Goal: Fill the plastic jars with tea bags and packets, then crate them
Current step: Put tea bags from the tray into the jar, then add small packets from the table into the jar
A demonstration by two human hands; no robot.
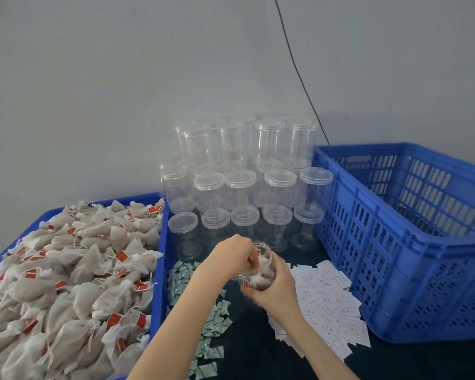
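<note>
Over white packets [329, 297], right hand [276, 289] grips jar [258, 272].

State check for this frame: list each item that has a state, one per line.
Jar in hand: lid off, tilted, partly filled with tea bags.
Left hand: fingers in the jar mouth, pinching a tea bag.
Right hand: gripping the jar.
Stacked jars: lidded, empty, upright.
Blue crate: looks empty.
Blue tray: heaped with tea bags.

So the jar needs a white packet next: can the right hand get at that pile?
Probably yes, once freed: the white packets lie uncovered just beside the right hand, but it now grips the jar.
</note>
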